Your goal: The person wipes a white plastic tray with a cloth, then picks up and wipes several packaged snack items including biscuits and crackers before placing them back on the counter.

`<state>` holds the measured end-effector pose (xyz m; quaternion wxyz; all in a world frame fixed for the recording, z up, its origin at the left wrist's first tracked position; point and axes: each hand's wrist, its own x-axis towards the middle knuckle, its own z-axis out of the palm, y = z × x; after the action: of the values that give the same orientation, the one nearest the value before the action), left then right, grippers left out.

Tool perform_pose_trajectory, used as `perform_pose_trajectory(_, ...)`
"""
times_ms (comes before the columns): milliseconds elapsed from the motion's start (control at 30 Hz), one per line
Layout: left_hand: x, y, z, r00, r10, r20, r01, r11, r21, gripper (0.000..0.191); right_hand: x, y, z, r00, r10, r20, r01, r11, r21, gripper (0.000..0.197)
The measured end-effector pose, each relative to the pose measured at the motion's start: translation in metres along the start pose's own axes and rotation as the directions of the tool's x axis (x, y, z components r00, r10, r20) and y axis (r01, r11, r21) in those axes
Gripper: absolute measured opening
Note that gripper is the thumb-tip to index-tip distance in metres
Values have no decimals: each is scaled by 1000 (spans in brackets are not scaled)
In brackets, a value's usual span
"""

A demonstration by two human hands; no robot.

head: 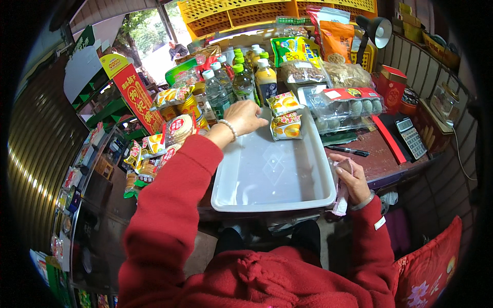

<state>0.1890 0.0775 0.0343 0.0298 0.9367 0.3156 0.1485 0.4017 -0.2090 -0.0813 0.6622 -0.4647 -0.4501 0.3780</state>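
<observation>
A white plastic tray (265, 173) lies on the table before me, with two yellow-and-white snack packets (285, 126) at its far right end. My left hand (243, 118) reaches over the tray's far left side, close to the drink bottles. Its fingers bend down, and their tips are partly hidden, so I cannot tell whether they hold anything. My right hand (353, 179) grips a folded pink-and-white cloth (341, 198) against the tray's near right edge.
Bottles (217, 94) crowd behind the tray, and packaged biscuits (179, 129) are piled left. On the right are plastic egg cartons (352, 104), a black pen (348, 150), a calculator (411, 137) and a desk lamp (375, 32). A person (177, 50) is outside.
</observation>
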Motion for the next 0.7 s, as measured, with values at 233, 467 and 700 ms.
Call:
perform_pose_trajectory(233,36,10,48,983,-67,172,82,993,-84,44,0,2,-1,1000,2,18,-3,999,34,39)
perform_pose_trajectory(467,33,4,65,994,-67,88,89,957,-277,32,1,3,-2,1000,14,4,-14,1000,-5,39)
perform_pose_trajectory(700,1,21,21,993,-61,97,103,845,-525,24,2,5,-5,998,-48,-27,47,998,-30,42)
